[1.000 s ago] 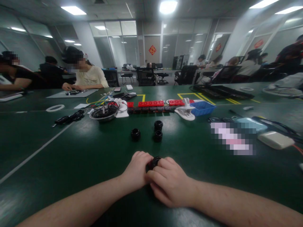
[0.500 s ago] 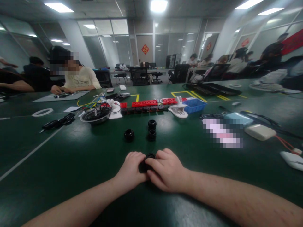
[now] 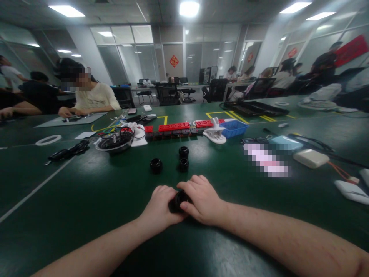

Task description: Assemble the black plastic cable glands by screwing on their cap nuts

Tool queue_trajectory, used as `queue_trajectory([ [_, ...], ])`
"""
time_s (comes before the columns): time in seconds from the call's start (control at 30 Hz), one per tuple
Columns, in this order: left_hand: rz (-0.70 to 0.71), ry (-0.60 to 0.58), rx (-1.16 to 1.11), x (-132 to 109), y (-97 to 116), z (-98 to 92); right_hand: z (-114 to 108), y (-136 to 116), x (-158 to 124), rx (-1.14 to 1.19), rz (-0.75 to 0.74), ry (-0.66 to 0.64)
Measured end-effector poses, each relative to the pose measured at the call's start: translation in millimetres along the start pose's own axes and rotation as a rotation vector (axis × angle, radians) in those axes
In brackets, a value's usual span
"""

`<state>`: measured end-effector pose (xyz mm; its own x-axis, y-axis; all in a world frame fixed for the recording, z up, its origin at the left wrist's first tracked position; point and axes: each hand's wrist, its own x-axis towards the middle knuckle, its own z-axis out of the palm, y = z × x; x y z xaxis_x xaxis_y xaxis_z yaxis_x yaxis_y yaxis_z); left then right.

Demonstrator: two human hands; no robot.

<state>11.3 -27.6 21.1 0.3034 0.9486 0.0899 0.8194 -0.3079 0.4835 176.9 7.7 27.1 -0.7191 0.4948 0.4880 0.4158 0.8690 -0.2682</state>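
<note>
My left hand [image 3: 160,207] is wrapped round the left side of a glossy black round piece with a hollow top [image 3: 180,197], just above the green table or resting on it; I cannot tell which. From the right, my right hand [image 3: 202,200] grips the same piece, thumb at its near side and index finger over its far rim. Its lower part is hidden by my hands. Beyond them stand similar black round pieces: one on the left [image 3: 156,165], plus a near one [image 3: 183,164] and a far one [image 3: 183,151] close together on the right.
A metal bowl of black cables [image 3: 113,143] stands left of a row of red blocks [image 3: 174,126]. A white clip stand [image 3: 215,134] and a blue bin [image 3: 235,128] are farther right. A beige case [image 3: 311,158] lies at right. Across the table sits a person [image 3: 93,94].
My right hand has shifted slightly up, its fingers regripping so the black piece's hollow top shows more. My left hand keeps its hold. The whole view has shifted a little.
</note>
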Motion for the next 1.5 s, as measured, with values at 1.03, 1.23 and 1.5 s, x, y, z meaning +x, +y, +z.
queue_trajectory([
  [1.03,-0.002,0.008,0.016,2,-4,3.6,0,-7,4,0.048,0.022,-0.059],
  [1.23,0.02,0.002,0.003,2,-7,5.9,-1,-8,6,0.083,-0.022,-0.044],
  [1.5,0.009,0.021,0.003,2,-12,10.6,-2,-11,6,0.091,-0.091,-0.061],
])
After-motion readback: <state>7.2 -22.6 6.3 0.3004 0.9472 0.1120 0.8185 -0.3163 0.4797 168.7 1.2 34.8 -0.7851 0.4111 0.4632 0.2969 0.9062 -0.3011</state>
